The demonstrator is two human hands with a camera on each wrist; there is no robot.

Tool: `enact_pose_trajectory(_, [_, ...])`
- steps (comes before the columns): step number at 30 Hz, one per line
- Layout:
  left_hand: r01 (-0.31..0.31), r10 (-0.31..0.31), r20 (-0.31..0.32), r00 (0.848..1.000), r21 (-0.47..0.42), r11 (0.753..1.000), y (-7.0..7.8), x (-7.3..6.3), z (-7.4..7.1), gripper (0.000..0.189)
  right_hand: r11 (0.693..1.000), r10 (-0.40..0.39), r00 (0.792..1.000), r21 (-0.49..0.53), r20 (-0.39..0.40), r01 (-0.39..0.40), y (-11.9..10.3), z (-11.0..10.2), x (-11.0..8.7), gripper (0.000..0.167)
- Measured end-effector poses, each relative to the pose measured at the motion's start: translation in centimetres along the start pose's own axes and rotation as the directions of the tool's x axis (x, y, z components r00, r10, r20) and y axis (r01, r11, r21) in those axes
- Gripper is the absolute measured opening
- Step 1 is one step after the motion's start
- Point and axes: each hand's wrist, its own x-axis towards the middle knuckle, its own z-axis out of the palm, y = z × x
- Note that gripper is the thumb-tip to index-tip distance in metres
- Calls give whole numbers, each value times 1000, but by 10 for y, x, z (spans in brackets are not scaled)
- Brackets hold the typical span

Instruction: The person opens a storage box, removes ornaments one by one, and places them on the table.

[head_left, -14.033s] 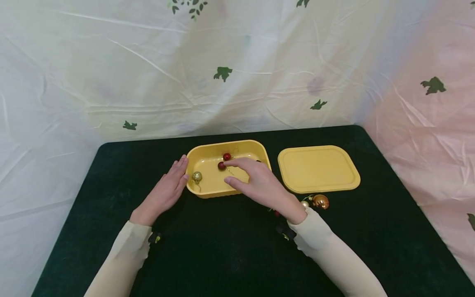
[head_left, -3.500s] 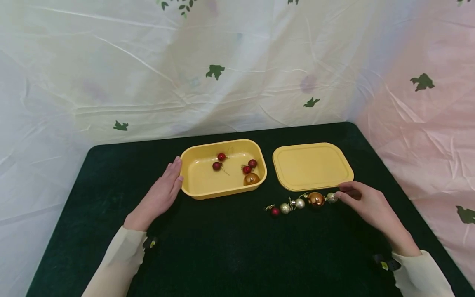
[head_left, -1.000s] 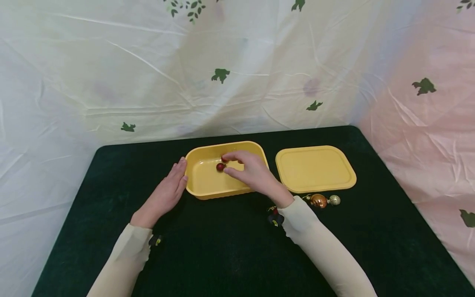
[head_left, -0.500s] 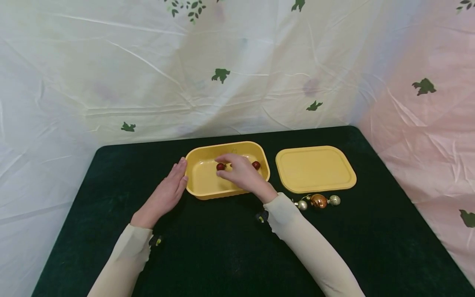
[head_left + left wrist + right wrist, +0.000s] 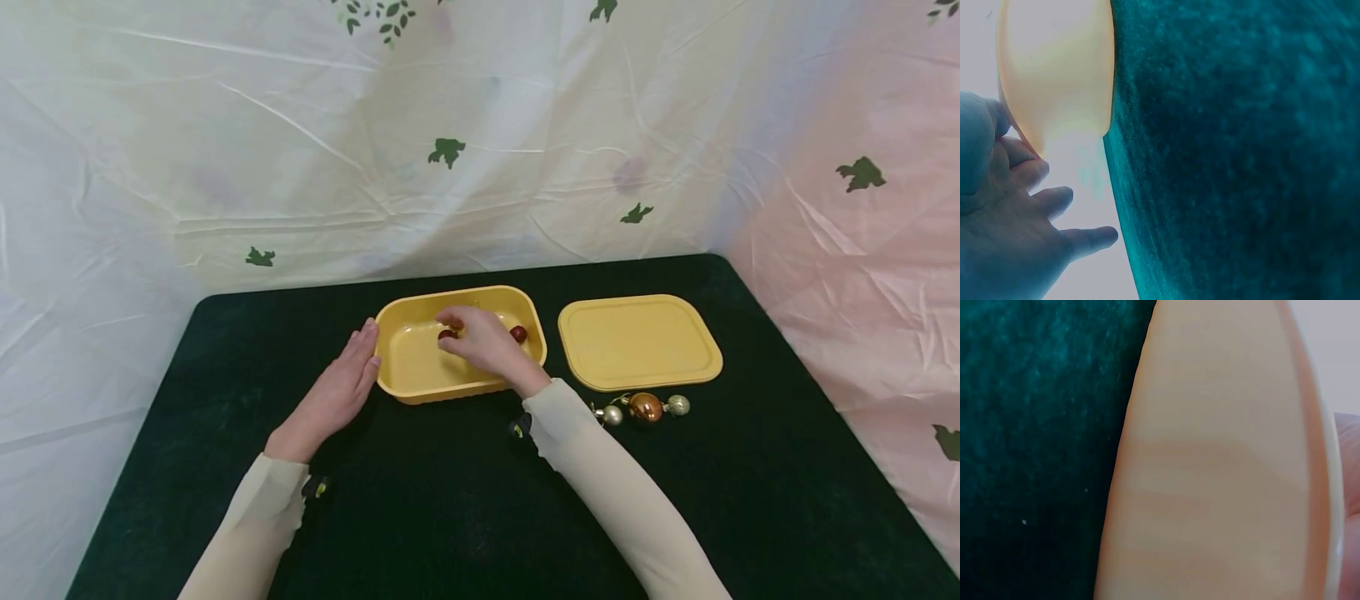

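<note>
An open yellow plastic box [image 5: 438, 392] stands on the dark green cloth. Flat against its left wall lies my left hand [image 5: 333, 392], fingers straight; the left wrist view shows those fingertips [image 5: 1038, 169] at the box's edge. My right hand [image 5: 491, 343] reaches inside over the front rim, thumb and fingers pinching a small dark red Christmas bauble [image 5: 447, 334]. Another red bauble [image 5: 518, 334] sits near the box's right end. The hand hides part of the box floor. In the right wrist view the box wall [image 5: 1222, 425] covers most of the hand.
Right of the box lies its flat yellow lid [image 5: 641, 342]. In front of the lid are a pale gold bauble [image 5: 612, 415], a copper bauble [image 5: 646, 407] and a glittery gold one [image 5: 678, 405] in a row; the right sleeve [image 5: 600, 467] passes close by.
The right hand left the glittery gold bauble at the row's right end, came back into the box and closed its fingers on the red bauble. The left hand stays at the box.
</note>
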Motion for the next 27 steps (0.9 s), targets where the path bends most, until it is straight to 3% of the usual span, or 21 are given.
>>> enact_pose_trajectory(10, [8,-8,2,1000,-1,1000,0,1,0,65,996,65,997,-62,41,-63,5,3,9,40])
enact_pose_trajectory(27, [4,-4,-2,1000,-8,1000,0,0,0,64,984,65,994,-169,91,-49,6,11,14,31])
